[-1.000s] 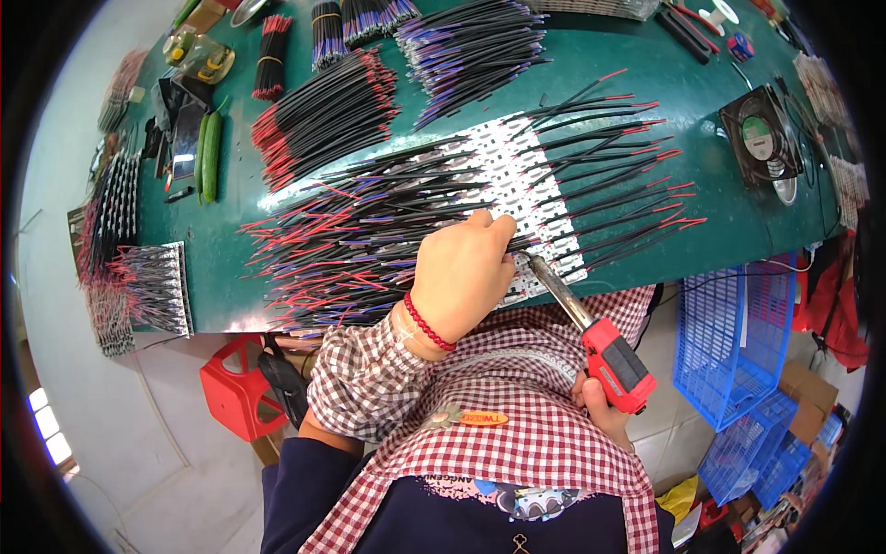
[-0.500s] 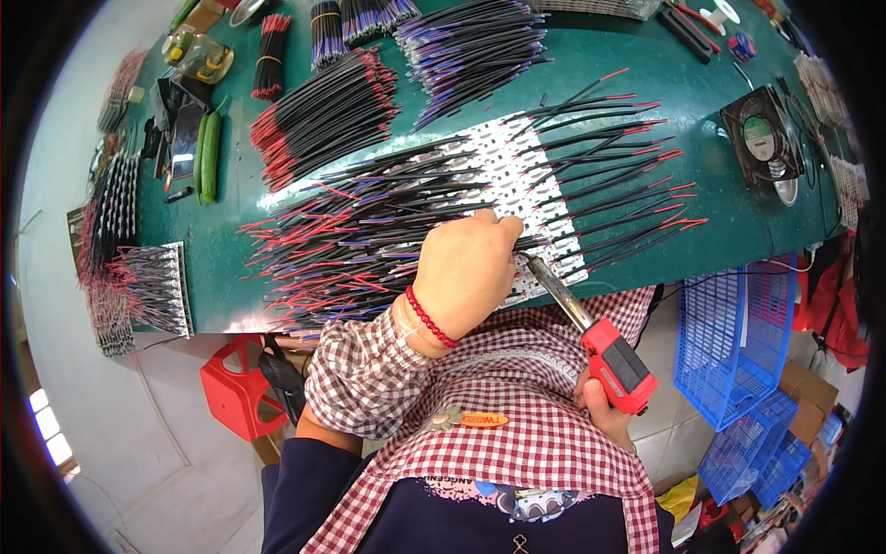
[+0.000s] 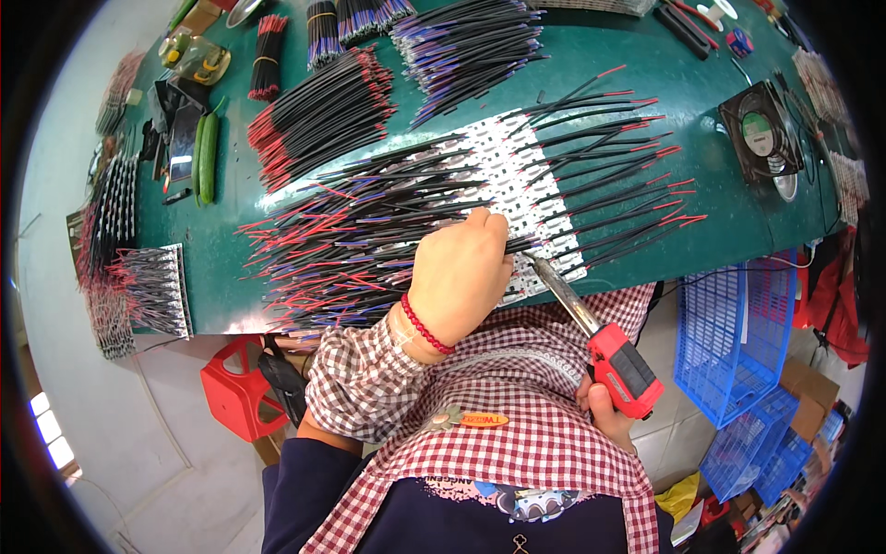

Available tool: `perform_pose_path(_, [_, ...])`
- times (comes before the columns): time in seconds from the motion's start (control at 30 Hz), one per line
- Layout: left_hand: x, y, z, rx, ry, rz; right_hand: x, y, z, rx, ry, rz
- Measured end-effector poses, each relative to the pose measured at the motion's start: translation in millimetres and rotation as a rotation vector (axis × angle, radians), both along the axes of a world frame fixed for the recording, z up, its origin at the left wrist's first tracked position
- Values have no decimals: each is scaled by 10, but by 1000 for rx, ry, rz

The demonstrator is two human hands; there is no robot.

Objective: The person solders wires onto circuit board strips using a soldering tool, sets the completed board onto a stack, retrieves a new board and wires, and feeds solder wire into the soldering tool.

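My left hand [image 3: 460,275] is closed in a pinch over the near part of a white circuit board panel [image 3: 519,189]; what its fingers hold is hidden beneath them. My right hand [image 3: 611,415] grips a soldering iron with a red and black handle [image 3: 626,367]. Its metal shaft [image 3: 565,294] slants up and left, with the tip just beside my left fingertips, at the panel. Black wires with red ends [image 3: 618,189] stick out from the panel's right side. Many more black wires with red and blue ends [image 3: 369,222] spread out to its left, partly under my left hand.
Loose wire piles [image 3: 323,115] and banded bundles [image 3: 268,57] lie on the green table [image 3: 664,74]. A small fan [image 3: 759,129] stands at the right, cucumbers [image 3: 209,157] at the left. Blue crates [image 3: 734,342] and a red stool [image 3: 242,388] are below the table edge.
My left hand has shifted slightly left and down, still pinched. The soldering iron's handle has moved a little right and down, while its tip stays near my left fingertips.
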State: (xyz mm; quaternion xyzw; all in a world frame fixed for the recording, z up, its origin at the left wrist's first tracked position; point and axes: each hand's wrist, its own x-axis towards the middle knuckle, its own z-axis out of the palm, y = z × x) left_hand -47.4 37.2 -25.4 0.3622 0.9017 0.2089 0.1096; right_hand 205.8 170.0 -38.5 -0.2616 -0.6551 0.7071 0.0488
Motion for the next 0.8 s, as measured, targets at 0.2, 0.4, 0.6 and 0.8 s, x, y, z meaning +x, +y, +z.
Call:
perform_pose_path(0.2, [72,27,-4,34,19,31,46,21,-93,37,-38,70])
perform_pose_path(0.4, [108,67,15,-9,38,17,89,-4,-102,-39,-20,10])
perform_pose_path(0.6, [146,90,-3,-51,46,51,4,-26,-100,140,-1,41])
perform_pose_path(0.8, [159,86,-8,-48,24,78,58,-23,-32,-66,9,-23])
